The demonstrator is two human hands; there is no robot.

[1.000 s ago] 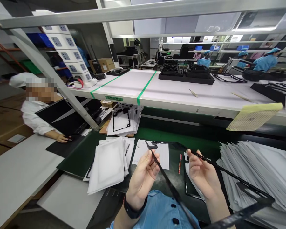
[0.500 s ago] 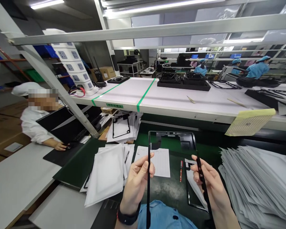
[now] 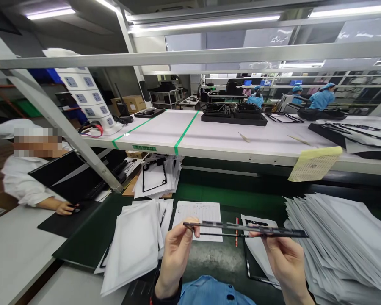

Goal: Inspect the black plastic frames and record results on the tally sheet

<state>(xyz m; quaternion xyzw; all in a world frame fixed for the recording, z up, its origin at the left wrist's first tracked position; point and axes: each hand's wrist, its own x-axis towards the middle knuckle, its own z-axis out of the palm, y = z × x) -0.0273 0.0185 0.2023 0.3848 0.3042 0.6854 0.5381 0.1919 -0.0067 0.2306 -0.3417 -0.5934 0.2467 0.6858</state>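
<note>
A thin black plastic frame is held up in front of me, turned nearly edge-on. My left hand pinches its left end between thumb and fingers. Toward its right end, my right hand grips it from below, fingers partly hidden behind it. Beneath the frame lie a printed sheet and a red marker on the dark green mat. Close to my right hand, another black frame lies on the mat with a white sleeve over part of it.
White sleeves are piled at left and in a tall stack at right. A white shelf crosses ahead, bearing black trays; a yellow sheet hangs from its edge. At far left, a person's hand rests on a mouse.
Both hands have turned the black frame from upright, its opening facing me, to nearly edge-on. The right hand has shifted its hold. My view has swung slightly right and up.
</note>
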